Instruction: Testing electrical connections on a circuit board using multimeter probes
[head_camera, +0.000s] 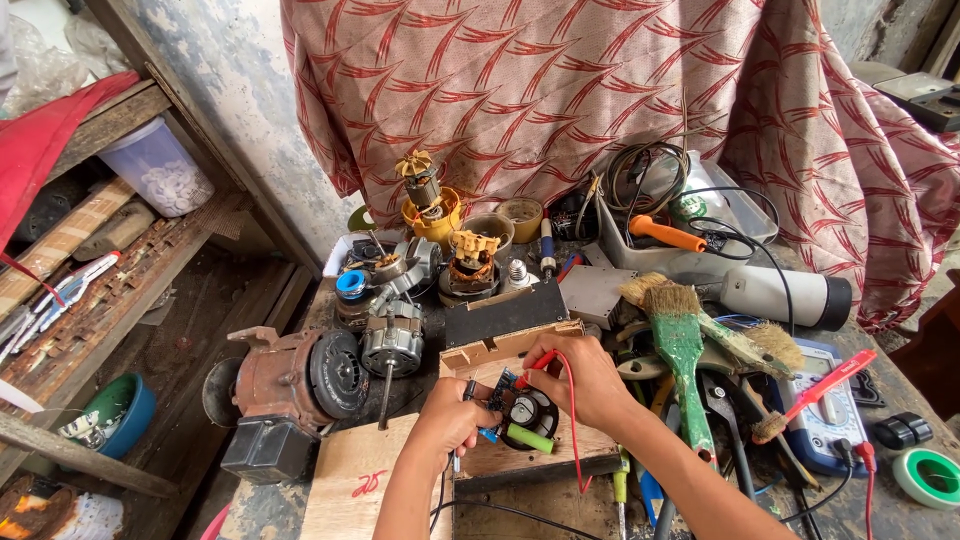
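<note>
My left hand pinches a thin black test probe against a small blue circuit board. My right hand holds a red test probe on the same board, its red lead trailing down toward me. The board lies on a wooden block, beside a round black part with a green cylinder on it. A blue multimeter lies to the right with another red probe across it.
A rusty motor stands at the left. Small motor armatures, a yellow spool, tape rolls and a screwdriver crowd the back. Green-handled paintbrushes and pliers lie right of my hands. A patterned curtain hangs behind.
</note>
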